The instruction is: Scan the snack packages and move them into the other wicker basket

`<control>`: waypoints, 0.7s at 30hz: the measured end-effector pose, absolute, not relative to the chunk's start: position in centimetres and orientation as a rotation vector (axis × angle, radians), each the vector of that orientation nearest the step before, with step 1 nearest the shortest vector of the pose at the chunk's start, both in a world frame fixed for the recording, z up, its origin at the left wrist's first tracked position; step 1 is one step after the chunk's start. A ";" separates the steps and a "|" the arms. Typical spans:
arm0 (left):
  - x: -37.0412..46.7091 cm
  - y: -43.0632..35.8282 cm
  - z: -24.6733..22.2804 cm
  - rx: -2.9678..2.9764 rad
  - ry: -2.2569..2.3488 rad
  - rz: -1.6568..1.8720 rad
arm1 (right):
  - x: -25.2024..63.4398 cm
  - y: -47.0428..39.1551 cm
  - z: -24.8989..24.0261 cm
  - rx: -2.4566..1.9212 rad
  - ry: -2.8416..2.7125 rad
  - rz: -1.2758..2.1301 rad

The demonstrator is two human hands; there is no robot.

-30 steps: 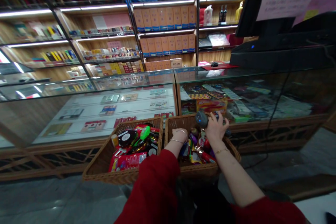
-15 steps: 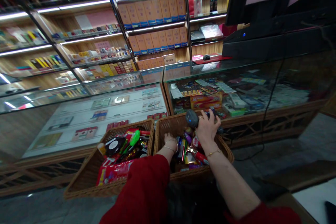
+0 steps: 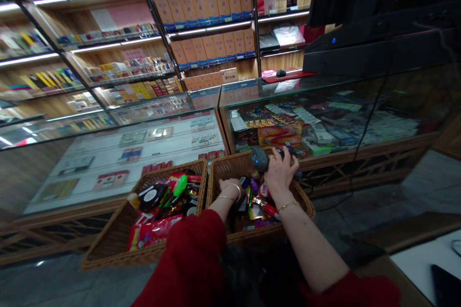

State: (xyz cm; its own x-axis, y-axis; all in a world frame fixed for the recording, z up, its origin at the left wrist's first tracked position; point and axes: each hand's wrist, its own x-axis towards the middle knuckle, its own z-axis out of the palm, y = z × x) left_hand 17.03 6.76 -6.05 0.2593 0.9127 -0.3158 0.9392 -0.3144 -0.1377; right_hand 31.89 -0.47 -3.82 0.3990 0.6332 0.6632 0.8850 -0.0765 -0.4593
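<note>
Crosswise under the right hand [image 3: 279,172] lies a dark grey device [image 3: 258,159], its rounded head with a small blue light jutting out on the left; the fingers bend over it and grip it, somewhat spread on top. A dark bluish bit shows by the fingertips, but whether it belongs to the device cannot be told. To the left and a little nearer the body, the left hand [image 3: 230,188] reaches down inside the right basket [image 3: 224,168], close to its left side; its fingers are partly hidden, so how far they are bent and whether they have hold of anything cannot be told. Between and below the two hands lies the heap of packaged goods, to the right of the left hand, which is lower and nearer to it; the right hand, with the device, is over the far right part. Within the heap, a purple packet [image 3: 254,186] lies toward the far side, a narrow green strip [image 3: 249,199] points away from the body, and a red wrapper [image 3: 270,211] slants from far left to near right. Just beside, on the left, stands the left basket [image 3: 104,244], with a red packet [image 3: 154,232] and a bright green item [image 3: 181,185]. Beyond both baskets runs a glass counter [image 3: 219,100].
</note>
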 end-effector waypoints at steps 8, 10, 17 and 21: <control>15.5 5.9 0.8 2.526 1.928 -0.279 | 32.2 -0.2 -4.4 -1.822 -1.302 -0.417; 14.1 5.5 1.9 2.632 1.880 -0.161 | 32.1 -0.3 -4.3 -1.820 -1.310 -0.438; 9.3 6.2 0.5 3.053 1.606 0.535 | 30.8 -1.0 -3.4 -1.775 -1.479 -0.514; 8.6 7.0 -1.0 3.073 1.507 0.712 | 30.3 -1.0 -3.5 -1.754 -1.614 -0.557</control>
State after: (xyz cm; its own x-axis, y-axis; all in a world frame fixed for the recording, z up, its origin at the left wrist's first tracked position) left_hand 8.60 7.02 -1.02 0.5595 0.6638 0.4963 0.8050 -0.5778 -0.1347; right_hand 30.31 -1.00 -3.49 0.1393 0.6901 0.7101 0.9812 0.0004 -0.1928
